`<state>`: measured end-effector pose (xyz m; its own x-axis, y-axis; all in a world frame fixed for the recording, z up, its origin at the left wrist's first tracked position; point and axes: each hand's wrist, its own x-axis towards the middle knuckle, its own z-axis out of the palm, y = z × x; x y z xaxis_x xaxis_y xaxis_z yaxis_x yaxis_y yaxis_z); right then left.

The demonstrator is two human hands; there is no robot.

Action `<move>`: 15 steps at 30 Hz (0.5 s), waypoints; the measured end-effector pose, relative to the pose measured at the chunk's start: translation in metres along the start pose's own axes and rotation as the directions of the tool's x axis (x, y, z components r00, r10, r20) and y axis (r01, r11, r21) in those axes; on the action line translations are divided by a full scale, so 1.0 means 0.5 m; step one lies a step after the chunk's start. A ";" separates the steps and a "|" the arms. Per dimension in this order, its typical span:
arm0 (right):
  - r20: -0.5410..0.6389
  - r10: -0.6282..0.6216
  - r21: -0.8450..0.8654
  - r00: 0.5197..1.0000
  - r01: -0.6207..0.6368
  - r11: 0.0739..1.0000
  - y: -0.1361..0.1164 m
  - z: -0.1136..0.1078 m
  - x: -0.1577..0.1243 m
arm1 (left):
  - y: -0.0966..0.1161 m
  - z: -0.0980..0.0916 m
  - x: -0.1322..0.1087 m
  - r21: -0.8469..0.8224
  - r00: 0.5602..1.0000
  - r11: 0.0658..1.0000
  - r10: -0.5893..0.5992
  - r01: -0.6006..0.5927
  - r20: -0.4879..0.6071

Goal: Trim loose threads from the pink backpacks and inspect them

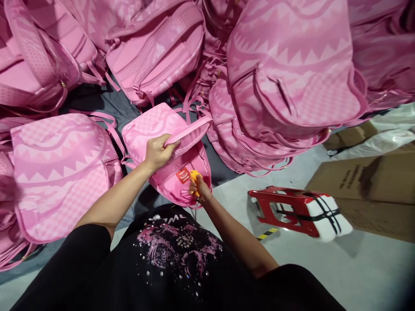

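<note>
Left hand (158, 151) gripping pink backpack (168, 155) by its flap edge, right hand (200, 186) closed on orange tool (195, 177); more backpacks (292, 73) crowding around, bare floor (356, 268) open rightward.

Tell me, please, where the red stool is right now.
The red stool lies tipped on the grey floor, right of the right hand, beside the cardboard box.

Soft, even overhead light with a pink cast. Edges bend and blur, worst at the left; corners darken slightly.
</note>
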<state>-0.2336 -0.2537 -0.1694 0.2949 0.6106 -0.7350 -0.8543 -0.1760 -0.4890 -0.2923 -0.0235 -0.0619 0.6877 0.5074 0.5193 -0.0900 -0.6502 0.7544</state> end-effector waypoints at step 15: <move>0.041 -0.087 -0.007 0.995 0.087 0.996 0.034 0.002 0.046 | 0.005 0.014 0.039 0.044 0.993 0.993 0.109 -0.111 0.049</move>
<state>-0.2420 -0.2418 -0.1940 0.3499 0.6546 -0.6701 -0.8226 -0.1275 -0.5542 -0.2739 -0.0195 -0.0526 0.7086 0.4052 0.5776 -0.1340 -0.7265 0.6740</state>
